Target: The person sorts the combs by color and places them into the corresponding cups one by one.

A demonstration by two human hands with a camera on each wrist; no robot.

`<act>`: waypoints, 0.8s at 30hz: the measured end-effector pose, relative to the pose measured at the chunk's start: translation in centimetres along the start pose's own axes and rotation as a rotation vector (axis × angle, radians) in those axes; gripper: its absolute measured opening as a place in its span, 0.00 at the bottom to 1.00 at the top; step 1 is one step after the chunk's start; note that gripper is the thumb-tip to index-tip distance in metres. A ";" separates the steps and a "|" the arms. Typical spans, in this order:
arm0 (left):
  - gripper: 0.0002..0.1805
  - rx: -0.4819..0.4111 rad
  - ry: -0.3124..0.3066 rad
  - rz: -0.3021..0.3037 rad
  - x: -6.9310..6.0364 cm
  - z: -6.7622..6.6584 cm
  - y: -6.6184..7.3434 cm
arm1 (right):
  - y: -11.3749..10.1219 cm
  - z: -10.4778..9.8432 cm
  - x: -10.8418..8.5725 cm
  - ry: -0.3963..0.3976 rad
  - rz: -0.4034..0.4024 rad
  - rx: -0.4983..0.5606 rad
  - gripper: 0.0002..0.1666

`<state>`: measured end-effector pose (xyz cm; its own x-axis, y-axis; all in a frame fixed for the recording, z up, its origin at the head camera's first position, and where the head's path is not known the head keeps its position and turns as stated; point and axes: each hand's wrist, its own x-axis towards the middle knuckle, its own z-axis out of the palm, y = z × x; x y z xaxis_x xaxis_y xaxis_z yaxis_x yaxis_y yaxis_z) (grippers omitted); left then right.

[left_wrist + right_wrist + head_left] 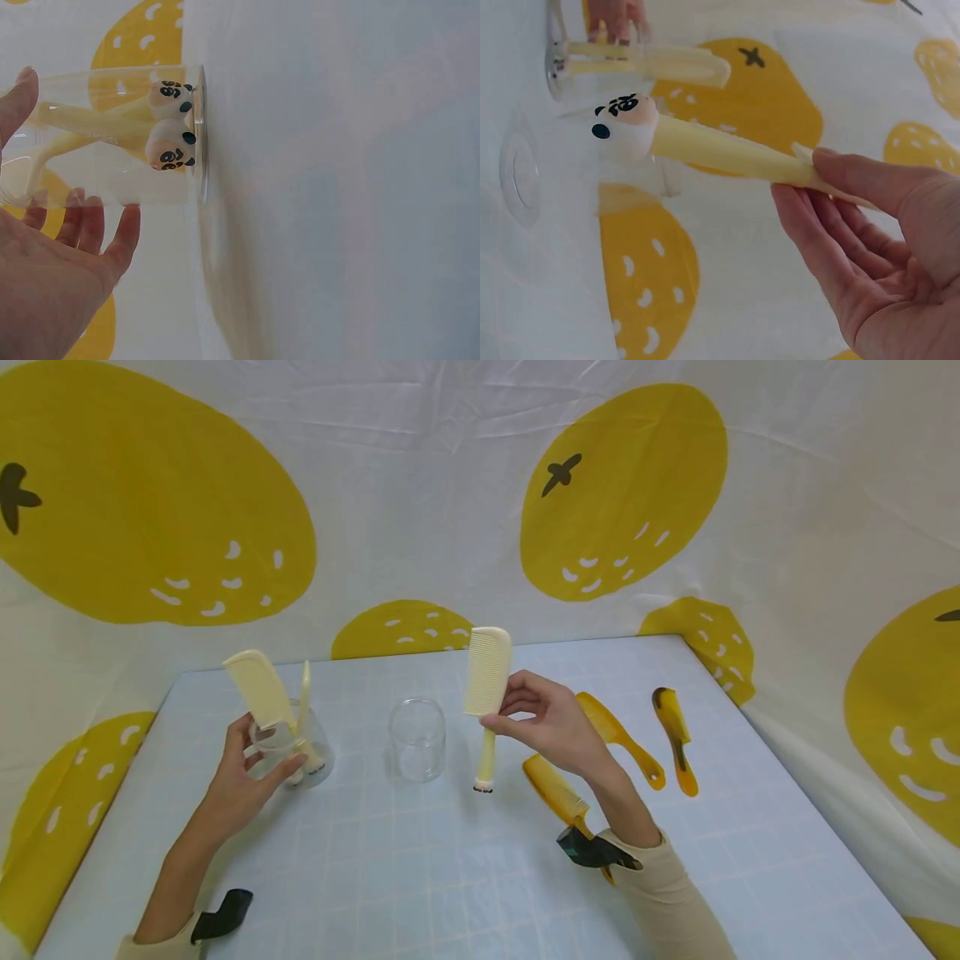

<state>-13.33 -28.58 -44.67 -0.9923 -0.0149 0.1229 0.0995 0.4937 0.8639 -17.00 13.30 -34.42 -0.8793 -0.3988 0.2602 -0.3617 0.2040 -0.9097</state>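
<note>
I'm apparently loading: right fingers [802, 232] pinching a cream plastic comb [487, 670], left fingers [125, 240] gripping a clear cylindrical cup [112, 180]; handle-first lowering is probably beckoning.

Panda-ended combs [489, 670]: pale cream; their panda heads [626, 127] white, peach-faced, marked in black. Glasses [417, 745]: clear, colourless. Remaining combs [553, 783]: amber-yellow — one blotched dark brown. Tabletop [337, 877]: pale blue, faintly gridded in a lighter tone. Backdrop [420, 468]: white, printed with yellow fruits [622, 518] — dark crosses [561, 475], white flecks [232, 583]. Sleeves [671, 902]: beige. Wrist straps [585, 850]: black.
</note>
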 end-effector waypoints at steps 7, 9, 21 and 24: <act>0.53 -0.013 -0.002 0.002 -0.2 -0.1 0.1 | -0.2 2.6 0.4 -0.019 0.015 0.071 0.18; 0.53 -0.012 -0.005 -0.002 -0.3 -0.1 0.2 | -0.2 3.4 0.5 -0.023 0.016 0.090 0.18; 0.53 -0.010 -0.004 -0.006 0.1 -0.1 0.2 | -0.5 6.5 1.6 0.004 -0.067 0.231 0.20; 0.53 -0.009 -0.001 -0.004 0.0 -0.1 0.1 | -0.5 7.3 2.0 0.017 -0.082 0.270 0.22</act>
<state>-13.32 -28.63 -44.49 -0.9927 -0.0158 0.1194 0.0967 0.4855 0.8689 -16.31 5.84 -35.82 -0.8568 -0.3882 0.3395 -0.3378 -0.0751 -0.9382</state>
